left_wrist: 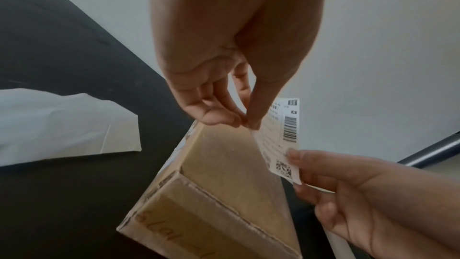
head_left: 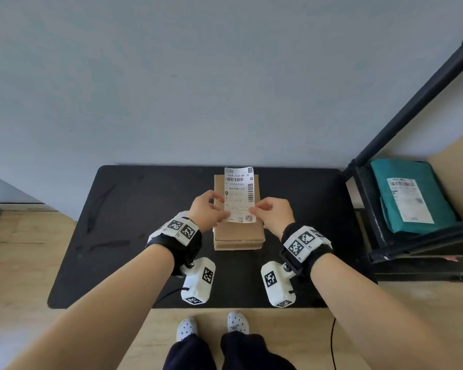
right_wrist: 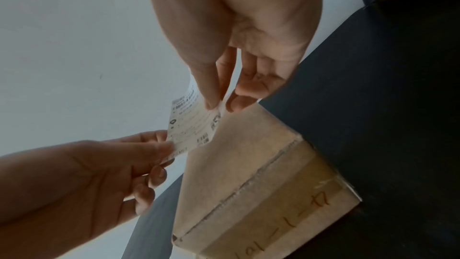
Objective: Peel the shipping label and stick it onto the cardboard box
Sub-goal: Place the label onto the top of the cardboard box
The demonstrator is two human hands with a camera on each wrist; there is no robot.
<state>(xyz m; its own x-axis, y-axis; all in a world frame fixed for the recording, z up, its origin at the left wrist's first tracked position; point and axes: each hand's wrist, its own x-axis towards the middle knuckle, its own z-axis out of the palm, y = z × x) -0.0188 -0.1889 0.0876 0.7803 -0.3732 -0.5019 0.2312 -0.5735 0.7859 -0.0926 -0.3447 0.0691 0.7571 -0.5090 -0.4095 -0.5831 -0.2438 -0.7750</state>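
From the head camera, a brown cardboard box [head_left: 238, 231] lies flat on a black table [head_left: 123, 236] set against a pale wall. Both hands are raised above the box and hold a white shipping label [head_left: 239, 193], printed side up, with barcodes along its top and right side. The left hand [head_left: 206, 212] pinches the label's left edge near the lower end, fingers curled in. The right hand [head_left: 274, 213] pinches the right edge between thumb and fingers. The label's far end reaches past the far edge of the box. Both wrists wear black bands with white tagged blocks. To the right stands a black shelf [head_left: 401, 145] holding a teal parcel [head_left: 409, 196] with its own white label. Below are two spotted shoes [head_left: 211, 325] on a wooden floor [head_left: 19, 257].

From the left wrist camera, the left hand [left_wrist: 224, 66] points down, and its thumb and fingertips [left_wrist: 216, 119] close on the label's [left_wrist: 281, 137] edge. The right hand [left_wrist: 348, 188] comes in from the lower right, its thumb on the printed face near a square code. Under the label sits the box [left_wrist: 219, 184], with handwriting on its near side. A white sheet [left_wrist: 62, 125] lies on the table to the left.

From the right wrist camera, the right hand [right_wrist: 236, 46] grips the label [right_wrist: 191, 125] between thumb and forefinger, while the left hand [right_wrist: 87, 174] holds the opposite edge. The box [right_wrist: 248, 174] is below them on the table, taped along its near side, with handwriting there.
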